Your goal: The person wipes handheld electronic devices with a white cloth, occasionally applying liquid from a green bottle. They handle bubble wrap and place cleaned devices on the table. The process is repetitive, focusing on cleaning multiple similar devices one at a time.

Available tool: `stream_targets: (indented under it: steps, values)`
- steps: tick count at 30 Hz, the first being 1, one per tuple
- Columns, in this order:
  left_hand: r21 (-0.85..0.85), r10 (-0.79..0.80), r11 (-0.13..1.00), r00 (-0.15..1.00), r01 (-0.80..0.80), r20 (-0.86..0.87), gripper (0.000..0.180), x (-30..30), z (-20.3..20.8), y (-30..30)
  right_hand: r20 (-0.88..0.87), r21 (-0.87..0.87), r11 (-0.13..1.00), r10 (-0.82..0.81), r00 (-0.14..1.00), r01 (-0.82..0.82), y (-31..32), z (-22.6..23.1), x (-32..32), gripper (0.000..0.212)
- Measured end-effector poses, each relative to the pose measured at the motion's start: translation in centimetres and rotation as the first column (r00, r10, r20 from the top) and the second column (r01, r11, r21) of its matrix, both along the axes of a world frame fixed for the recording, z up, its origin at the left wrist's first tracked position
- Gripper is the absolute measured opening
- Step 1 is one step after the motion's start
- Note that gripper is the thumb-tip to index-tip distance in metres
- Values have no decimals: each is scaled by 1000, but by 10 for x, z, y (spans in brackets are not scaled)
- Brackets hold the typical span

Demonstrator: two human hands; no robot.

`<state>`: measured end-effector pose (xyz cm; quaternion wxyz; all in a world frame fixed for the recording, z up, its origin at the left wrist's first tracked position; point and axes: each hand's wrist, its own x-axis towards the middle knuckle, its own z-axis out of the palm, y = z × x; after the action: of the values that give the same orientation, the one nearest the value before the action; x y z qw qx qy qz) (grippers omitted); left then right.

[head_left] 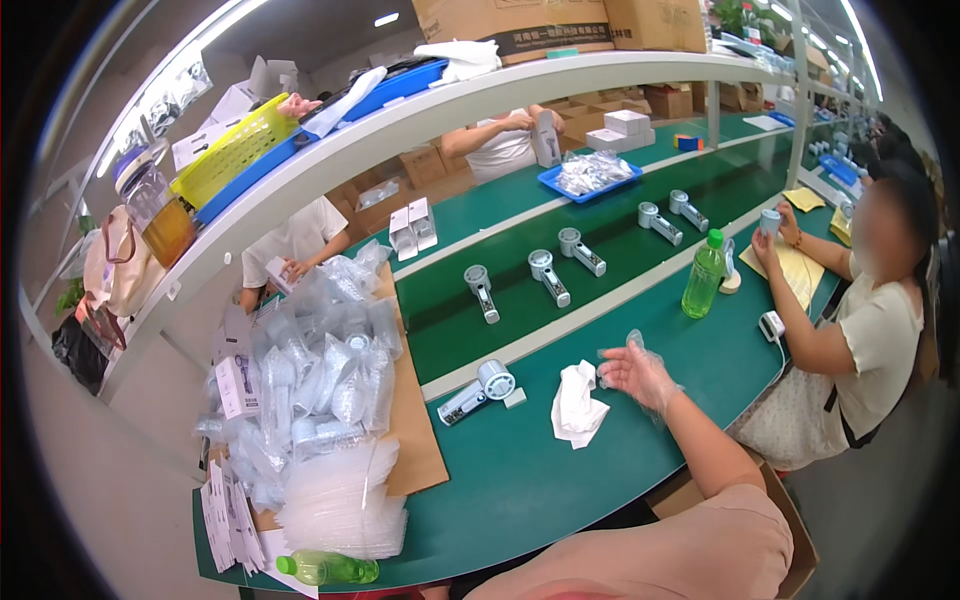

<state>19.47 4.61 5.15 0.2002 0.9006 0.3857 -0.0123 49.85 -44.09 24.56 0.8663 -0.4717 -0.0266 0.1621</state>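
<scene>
My right hand (640, 375), in a thin clear plastic glove, is held over the green table with its fingers apart and nothing in them. Just left of it lies a crumpled white cloth or tissue (578, 405). Farther left, a light-blue handheld fan (480, 390) rests on the near side of the table, its round head toward the right. Beside that head is a small pale block (515, 398). My left hand does not show.
Several handheld fans (548, 278) lie along the dark green belt (440, 335). Bubble-wrap bags (335, 380) are heaped at left on cardboard (415, 450). Green bottles (704, 275) stand at right and lie (330, 568) at front left. A co-worker (870, 320) sits at right; others work across.
</scene>
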Motion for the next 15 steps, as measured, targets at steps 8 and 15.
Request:
stream_targets:
  steps: [8, 15]
  values:
    - [-27, 34, 999, 999, -35, -22, 69, -37, -9, 13, -46, 219, 972, 92, 995, -80, -11, -8, 5, 84]
    - [-46, 69, 996, 996, -72, -55, 68, -54, -1, 16, -132, 220, 974, 72, 989, -42, -11, 1, 2, 90]
